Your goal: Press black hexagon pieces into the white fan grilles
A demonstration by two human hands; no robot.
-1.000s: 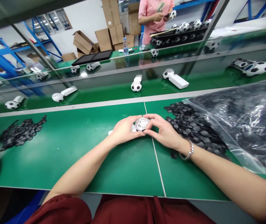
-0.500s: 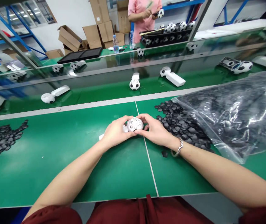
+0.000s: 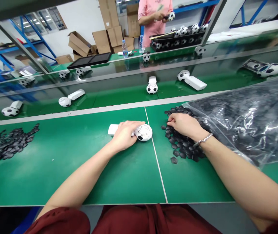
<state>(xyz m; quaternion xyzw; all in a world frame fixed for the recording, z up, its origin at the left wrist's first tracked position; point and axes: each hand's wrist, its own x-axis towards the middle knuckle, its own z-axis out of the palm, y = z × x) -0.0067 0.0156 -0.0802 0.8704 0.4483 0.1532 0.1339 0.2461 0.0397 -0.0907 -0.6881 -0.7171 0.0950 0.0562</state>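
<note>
My left hand is closed around the neck of a white device with a football-shaped head and a flat white handle. The head faces up, its shell full of cut-out gaps, with a black patch at its lower left side. Over to the right, my right hand reaches into a heap of small black pentagon pieces. Its thumb and fingertips are pinched together there; whatever lies between them is hidden. A bracelet circles that wrist.
A clear plastic bag full of black pieces lies right of the heap. Another black heap is at left. Beyond the table's pale edge strip, a green conveyor carries several football-headed devices. A co-worker stands across it.
My right hand has left the football-shaped head and moved right onto the black pieces. My left hand still holds the device. The devices on the conveyor appear further right.
</note>
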